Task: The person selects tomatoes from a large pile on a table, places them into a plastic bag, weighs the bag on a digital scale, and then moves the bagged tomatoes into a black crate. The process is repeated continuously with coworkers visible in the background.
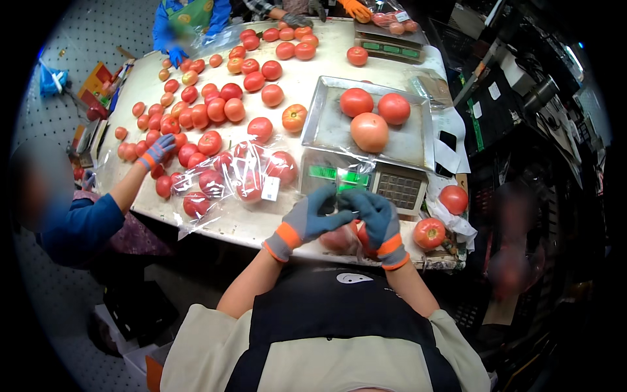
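In front of my apron, both gloved hands pinch the gathered neck of a clear plastic bag (339, 241) holding tomatoes. My left hand (313, 211) reaches thumb and fingers toward the neck from the left. Opposite it, my right hand (376, 215) has its fingers curled around the plastic and partly covers the bag. Just beyond them stands a digital scale (360, 182) with lit green displays. Three loose tomatoes (369, 132) rest on its metal tray (321, 128). A filled clear bag of tomatoes (250, 177), bearing a white label, lies left of my hands.
Loose tomatoes (200, 116) cover the table's left and middle. Two tomatoes (429, 233) sit by the right edge near crumpled paper (465, 230). A co-worker's gloved hand (159, 149) reaches in from the left. Farther off are a second scale (389, 45) and other people's gloved hands.
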A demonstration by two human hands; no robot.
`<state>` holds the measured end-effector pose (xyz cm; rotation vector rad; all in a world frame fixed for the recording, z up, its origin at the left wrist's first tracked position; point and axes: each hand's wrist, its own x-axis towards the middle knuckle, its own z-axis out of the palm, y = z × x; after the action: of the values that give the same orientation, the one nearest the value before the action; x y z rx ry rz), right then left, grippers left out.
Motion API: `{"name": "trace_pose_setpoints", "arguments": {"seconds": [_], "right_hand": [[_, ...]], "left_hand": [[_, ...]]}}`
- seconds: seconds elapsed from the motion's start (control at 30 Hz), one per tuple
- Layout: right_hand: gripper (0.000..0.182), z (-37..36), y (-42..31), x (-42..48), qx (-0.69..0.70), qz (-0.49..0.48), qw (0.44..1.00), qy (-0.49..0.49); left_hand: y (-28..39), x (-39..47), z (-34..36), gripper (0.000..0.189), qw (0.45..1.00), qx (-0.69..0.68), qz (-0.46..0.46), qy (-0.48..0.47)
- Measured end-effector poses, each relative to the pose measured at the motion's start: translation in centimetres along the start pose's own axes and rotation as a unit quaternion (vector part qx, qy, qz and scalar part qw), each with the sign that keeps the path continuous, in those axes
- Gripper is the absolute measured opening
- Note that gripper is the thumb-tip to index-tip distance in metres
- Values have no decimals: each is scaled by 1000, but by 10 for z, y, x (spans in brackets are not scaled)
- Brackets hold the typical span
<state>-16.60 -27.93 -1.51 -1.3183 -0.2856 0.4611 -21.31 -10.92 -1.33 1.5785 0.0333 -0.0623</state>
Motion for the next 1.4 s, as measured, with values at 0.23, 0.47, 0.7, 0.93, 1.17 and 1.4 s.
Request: {"name": "trace_pose_setpoints", "arguments": {"seconds": [0.23, 0.47, 0.7, 0.93, 1.17, 1.4], "right_hand": [[27, -1, -1, -1, -44, -68, 997, -19], [18, 6, -16, 4, -194, -277, 938, -76], [50, 46, -19, 12, 62, -47, 990, -121], [9, 33, 7, 39, -156, -135, 971, -121], [32, 71, -109, 78, -254, -517, 808, 123], [19, 111, 6, 113, -580, -388, 695, -171]], "left_hand": [[2, -1, -14, 25, 987, -150, -42, 49], [43, -22, -8, 30, 995, 48, -17, 85], [37, -32, -17, 28, 971, -140, 30, 189], [2, -34, -56, 24, 977, 128, 157, 65], [70, -61, -43, 24, 906, 93, 342, 229], [134, -94, -35, 41, 950, 160, 62, -259]]}}
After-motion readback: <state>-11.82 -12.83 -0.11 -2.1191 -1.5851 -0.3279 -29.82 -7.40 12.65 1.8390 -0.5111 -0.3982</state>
